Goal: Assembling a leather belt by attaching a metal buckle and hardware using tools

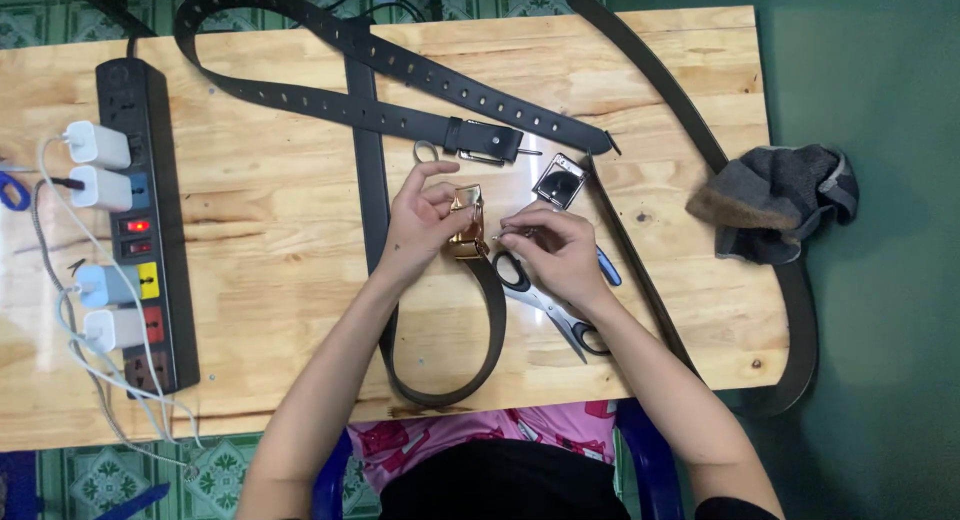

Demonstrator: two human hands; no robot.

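Overhead view of a wooden tabletop at which a seated person works on a belt. The left hand is closed in a pinch on a gold buckle, fingers on its left edge, holding it just above the tabletop. The buckle sits at the end of a black belt, whose strap runs back from the hand toward the person's body, loops at the tabletop's near edge and passes up under the left forearm.

The right hand, just right of the buckle, has thumb and fingers drawn together on a small thin metal part; what the part is cannot be told at this size. Its tip points at the buckle's right side. Judged from this pose, the step in hand is fitting or adjusting the buckle on the strap end, which calls for a steady left-hand hold and fine alignment of the small part by the right.

Beneath the right hand lie scissors, blades toward the wrist. Just beyond its fingertips lies a silver buckle. Farther beyond both hands a second, punched belt lies looped. Well left of the left hand is a power strip with white chargers; well right of the right hand, a grey cloth.
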